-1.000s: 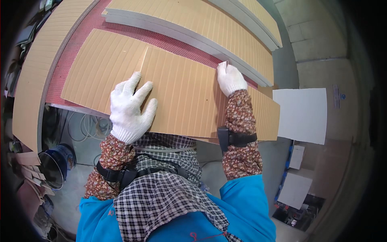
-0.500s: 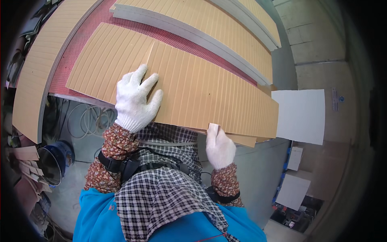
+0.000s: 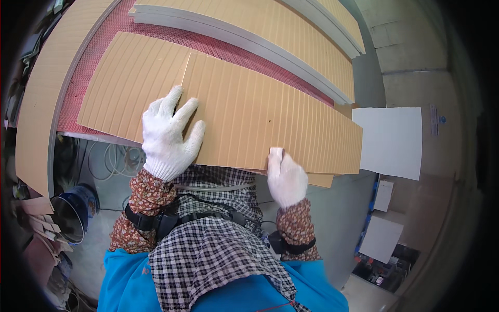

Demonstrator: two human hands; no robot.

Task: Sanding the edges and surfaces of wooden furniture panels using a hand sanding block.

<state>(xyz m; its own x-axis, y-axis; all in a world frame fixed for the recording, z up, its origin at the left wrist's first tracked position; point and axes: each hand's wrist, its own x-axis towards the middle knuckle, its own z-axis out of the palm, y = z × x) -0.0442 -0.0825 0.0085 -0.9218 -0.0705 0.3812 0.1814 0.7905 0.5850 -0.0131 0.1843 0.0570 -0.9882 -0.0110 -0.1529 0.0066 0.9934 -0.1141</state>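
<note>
Stacks of tan ribbed boards crowd the red-matted counter [image 3: 119, 21] in front of you: a grey-edged stack [image 3: 270, 23] lies across the far side at 12 o'clock, another long stack [image 3: 41, 104] runs along the edge at 9 o'clock, and a further one [image 3: 338, 21] sits at 1 o'clock. Below the counter at 8 o'clock, a dark blue bucket [image 3: 73, 208] stands on the floor beside loose pale cables [image 3: 117, 158]. Your checked apron and blue top fill the view at 6 o'clock and hide whatever lies under the board's near edge.

At 3 o'clock, a plain white rectangular sheet [image 3: 392, 140] lies flat just beside the end of the board; a small white label with blue marks [image 3: 435, 119] sits on the grey surface past it. Smaller white sheets [image 3: 382, 236] lie at 4 o'clock, lower down.

The top ribbed board [image 3: 270, 114] lies near the centre, overlapping a second board [image 3: 130, 78] beneath it at 10 o'clock and jutting off the counter's near edge towards 3 o'clock. Your gloved left hand [image 3: 169, 132] rests on it palm down, fingers spread wide, pressing near its left end. Your gloved right hand [image 3: 285, 174] meets the near edge at 5 o'clock, thumb on top and the fingers curled out of sight beneath, pinching the board.
</note>
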